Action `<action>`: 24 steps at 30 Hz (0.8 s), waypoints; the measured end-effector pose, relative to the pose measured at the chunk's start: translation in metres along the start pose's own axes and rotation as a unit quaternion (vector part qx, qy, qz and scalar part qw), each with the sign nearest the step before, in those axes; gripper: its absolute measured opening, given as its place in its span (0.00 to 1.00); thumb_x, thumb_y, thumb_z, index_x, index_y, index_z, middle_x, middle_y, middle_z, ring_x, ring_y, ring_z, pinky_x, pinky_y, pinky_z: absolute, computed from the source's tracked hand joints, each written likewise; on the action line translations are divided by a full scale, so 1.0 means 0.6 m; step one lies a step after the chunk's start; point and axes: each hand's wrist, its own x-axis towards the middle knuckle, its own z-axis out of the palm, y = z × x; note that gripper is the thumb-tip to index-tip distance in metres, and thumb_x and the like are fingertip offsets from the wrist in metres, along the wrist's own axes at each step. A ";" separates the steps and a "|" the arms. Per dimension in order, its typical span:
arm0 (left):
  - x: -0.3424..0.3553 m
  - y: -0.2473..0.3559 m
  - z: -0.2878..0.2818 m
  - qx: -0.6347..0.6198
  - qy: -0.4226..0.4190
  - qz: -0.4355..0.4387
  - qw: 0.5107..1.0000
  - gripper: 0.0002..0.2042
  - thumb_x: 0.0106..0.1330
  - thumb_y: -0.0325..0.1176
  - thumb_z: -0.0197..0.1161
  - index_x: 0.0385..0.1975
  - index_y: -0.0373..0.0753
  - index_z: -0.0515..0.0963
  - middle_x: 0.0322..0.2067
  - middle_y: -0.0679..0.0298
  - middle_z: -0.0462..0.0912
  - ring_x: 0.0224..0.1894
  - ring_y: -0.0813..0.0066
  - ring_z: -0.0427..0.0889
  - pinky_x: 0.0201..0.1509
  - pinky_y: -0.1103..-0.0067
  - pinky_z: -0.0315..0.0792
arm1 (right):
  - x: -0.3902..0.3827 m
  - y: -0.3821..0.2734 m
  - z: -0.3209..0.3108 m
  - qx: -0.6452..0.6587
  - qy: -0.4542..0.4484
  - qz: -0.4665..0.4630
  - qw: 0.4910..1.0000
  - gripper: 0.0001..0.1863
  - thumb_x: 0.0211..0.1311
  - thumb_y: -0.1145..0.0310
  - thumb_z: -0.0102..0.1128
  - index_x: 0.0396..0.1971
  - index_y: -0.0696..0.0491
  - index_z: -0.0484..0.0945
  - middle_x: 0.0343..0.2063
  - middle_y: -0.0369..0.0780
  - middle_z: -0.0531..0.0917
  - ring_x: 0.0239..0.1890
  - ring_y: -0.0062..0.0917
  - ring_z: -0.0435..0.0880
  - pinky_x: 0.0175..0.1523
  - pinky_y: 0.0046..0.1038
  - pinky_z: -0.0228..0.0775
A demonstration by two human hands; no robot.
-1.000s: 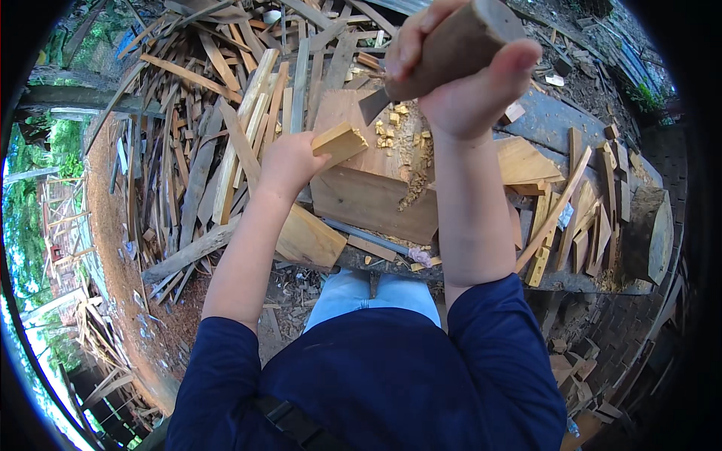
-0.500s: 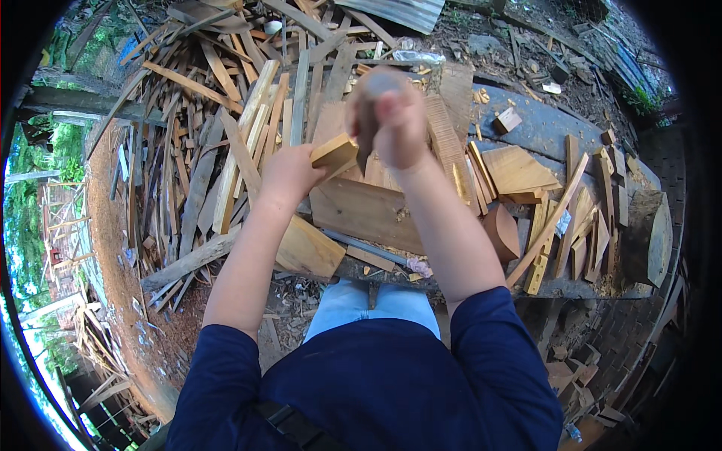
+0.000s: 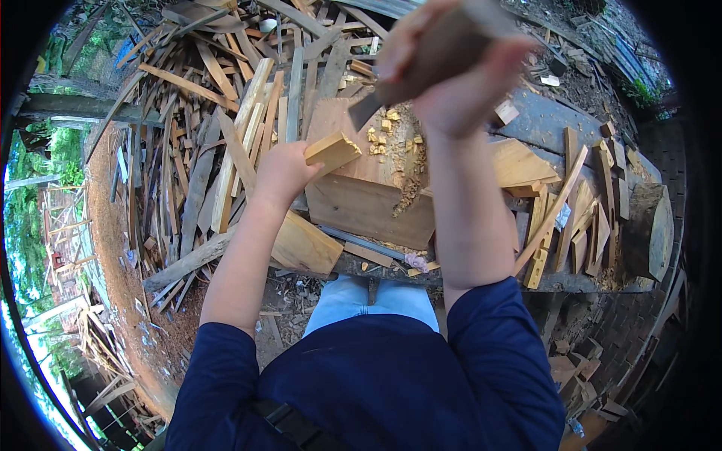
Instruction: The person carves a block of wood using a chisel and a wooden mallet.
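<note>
Wearing dk navy short-slv T-shirt [image 3: 376,383], plain front w/ soft creases, w/ loose slvs [image 3: 500,334] cut off approx at elbow. Also in lt-blue jeans [image 3: 340,304], pale-washed, seen at thighs only. Strapped w/ blk webbing strap [image 3: 312,434] + blk plastic buckle [image 3: 278,414] across L chest. Bare at forearms [image 3: 247,267], L hand [image 3: 286,173] + R hand [image 3: 453,101], latter blurred

L hand [image 3: 288,171] gripping low, R hand [image 3: 456,105] gripping up high, 2 arms [image 3: 242,259] fwd.

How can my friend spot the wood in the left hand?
Find the big wooden block near the middle. Over its left side, the left hand grips a yellowish wood piece. Unlike the small loose chunks on the block, it's longer, and held.
</note>
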 end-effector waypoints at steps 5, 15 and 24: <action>-0.001 0.004 0.001 0.014 -0.040 -0.055 0.998 0.15 0.50 0.39 0.65 0.31 0.36 0.78 0.28 0.51 0.80 0.34 0.55 0.78 0.39 0.69 0.71 | -0.014 0.032 0.001 0.000 -0.030 0.000 1.000 0.40 0.47 0.26 0.44 0.31 0.55 0.72 0.15 0.37 0.74 0.15 0.21 0.75 0.18 0.22 0.66; 0.004 -0.001 0.004 0.008 -0.027 -0.035 0.999 0.14 0.51 0.41 0.64 0.29 0.36 0.77 0.27 0.51 0.80 0.34 0.54 0.78 0.39 0.67 0.72 | 0.003 0.021 0.006 -0.006 -0.076 -0.012 0.997 0.39 0.48 0.29 0.48 0.28 0.58 0.72 0.14 0.38 0.74 0.15 0.20 0.73 0.19 0.21 0.66; 0.003 -0.005 0.000 0.043 -0.028 -0.033 0.998 0.14 0.51 0.41 0.64 0.32 0.38 0.78 0.28 0.53 0.80 0.34 0.55 0.79 0.40 0.68 0.72 | 0.007 0.018 0.020 0.053 -0.072 -0.021 0.996 0.37 0.50 0.32 0.50 0.30 0.58 0.73 0.16 0.38 0.74 0.14 0.21 0.74 0.19 0.20 0.66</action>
